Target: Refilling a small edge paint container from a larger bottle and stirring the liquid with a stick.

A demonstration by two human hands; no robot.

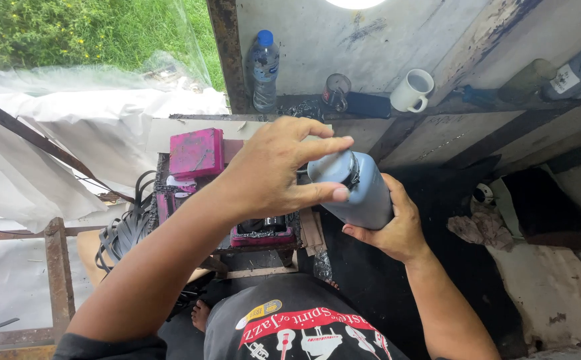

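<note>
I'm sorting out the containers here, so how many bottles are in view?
3. A grey bottle is held between the left hand and right hand. A clear water bottle stands on the ledge. A dark bottle lies at upper right. Others may be hidden.

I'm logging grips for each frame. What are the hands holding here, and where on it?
A grey-blue bottle: the right hand wraps its body from beneath, and the left hand grips its cap end with fingers and thumb.

Left hand [270, 170] arches fingers forward; right hand [390, 230] cups upward, apparently gripping.
</note>
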